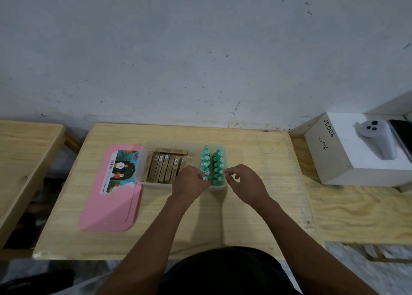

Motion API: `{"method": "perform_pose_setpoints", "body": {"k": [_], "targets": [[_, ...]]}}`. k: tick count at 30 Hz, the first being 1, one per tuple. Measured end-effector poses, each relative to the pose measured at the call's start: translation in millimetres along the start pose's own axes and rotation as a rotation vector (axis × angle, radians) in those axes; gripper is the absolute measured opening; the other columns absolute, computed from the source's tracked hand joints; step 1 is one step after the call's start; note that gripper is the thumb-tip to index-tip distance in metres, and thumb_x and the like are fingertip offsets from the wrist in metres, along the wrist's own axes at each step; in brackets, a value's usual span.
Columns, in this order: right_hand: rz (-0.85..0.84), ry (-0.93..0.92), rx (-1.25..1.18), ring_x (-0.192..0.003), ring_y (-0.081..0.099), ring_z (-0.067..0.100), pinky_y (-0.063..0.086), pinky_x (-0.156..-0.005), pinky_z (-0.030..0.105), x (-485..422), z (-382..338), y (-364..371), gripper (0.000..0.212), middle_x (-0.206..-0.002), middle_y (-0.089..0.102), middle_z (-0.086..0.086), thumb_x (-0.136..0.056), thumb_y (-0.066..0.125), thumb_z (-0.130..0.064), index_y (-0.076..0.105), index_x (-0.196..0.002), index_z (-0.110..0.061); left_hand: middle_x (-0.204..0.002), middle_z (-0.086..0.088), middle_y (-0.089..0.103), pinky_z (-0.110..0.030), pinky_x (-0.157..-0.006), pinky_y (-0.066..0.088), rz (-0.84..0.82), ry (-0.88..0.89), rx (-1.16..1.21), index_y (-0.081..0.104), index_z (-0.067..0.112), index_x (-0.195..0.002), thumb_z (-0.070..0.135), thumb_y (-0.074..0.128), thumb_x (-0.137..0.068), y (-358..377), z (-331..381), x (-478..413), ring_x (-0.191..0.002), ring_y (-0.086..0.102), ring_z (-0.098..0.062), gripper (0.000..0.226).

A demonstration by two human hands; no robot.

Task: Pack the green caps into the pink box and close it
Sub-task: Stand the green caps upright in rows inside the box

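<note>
Pale wood table (256, 205) sits under your hands, against a scuffed grey wall (200, 49). Left of your grip the pink lid (111, 205) lies flat. Beside it, the clear box (178, 142) holds brown packets (163, 168), then two rows of green caps (217, 165). Your left hand (189, 183) pinches the left row's nearest cap. Your right hand (245, 183) hovers at the box's right rim, fingers loosely curled; whether they hold anything, you cannot tell. Far right stands a white carton (347, 161).

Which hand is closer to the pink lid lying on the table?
The left hand. It is over the box, pinching a green cap, right of the pink lid. The right hand is farther right, by the box's right edge.
</note>
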State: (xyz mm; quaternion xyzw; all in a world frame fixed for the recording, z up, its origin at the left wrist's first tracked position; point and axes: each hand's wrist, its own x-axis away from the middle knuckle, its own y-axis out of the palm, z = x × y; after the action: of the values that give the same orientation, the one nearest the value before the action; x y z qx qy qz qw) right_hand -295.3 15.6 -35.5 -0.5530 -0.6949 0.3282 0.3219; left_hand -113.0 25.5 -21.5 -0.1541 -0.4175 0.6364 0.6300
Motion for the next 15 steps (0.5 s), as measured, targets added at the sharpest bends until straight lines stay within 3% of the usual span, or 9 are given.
{"method": "perform_pose_setpoints", "body": {"k": [6,11,15], "targets": [[0.005,-0.081,0.107,-0.095,0.056,0.011,0.046,-0.081,0.031,-5.7,-9.6,0.9,0.021,-0.106,0.066,-0.008,-0.091,0.06,-0.032,0.071,-0.109,-0.031,-0.084,-0.003,0.074,-0.034,-0.072,0.057,-0.003,0.001,0.013,0.076,0.016,-0.083,0.024,0.07,-0.071,-4.1,-3.9,-2.4,-0.078,0.068,-0.019,0.016],[-0.08,-0.193,0.266,-0.104,0.054,0.018,0.041,-0.086,0.036,-18.3,-33.2,0.0,0.023,-0.111,0.067,-0.006,-0.094,0.055,-0.033,0.069,-0.112,-0.029,-0.098,-0.002,0.074,-0.032,-0.08,0.055,-0.033,0.008,0.046,0.074,0.014,-0.1,0.031,0.075,-0.071,-3.9,-11.4,-5.9,-0.087,0.068,-0.016,0.033],[-0.169,-0.232,0.367,-0.11,0.053,0.021,0.041,-0.089,0.039,-28.8,-46.7,3.5,0.026,-0.115,0.068,-0.002,-0.095,0.053,-0.031,0.067,-0.117,-0.028,-0.091,-0.005,0.075,-0.035,-0.077,0.056,-0.053,0.019,0.054,0.075,0.012,-0.097,0.031,0.074,-0.074,-4.2,-14.0,-5.3,-0.081,0.068,-0.018,0.03]]}}
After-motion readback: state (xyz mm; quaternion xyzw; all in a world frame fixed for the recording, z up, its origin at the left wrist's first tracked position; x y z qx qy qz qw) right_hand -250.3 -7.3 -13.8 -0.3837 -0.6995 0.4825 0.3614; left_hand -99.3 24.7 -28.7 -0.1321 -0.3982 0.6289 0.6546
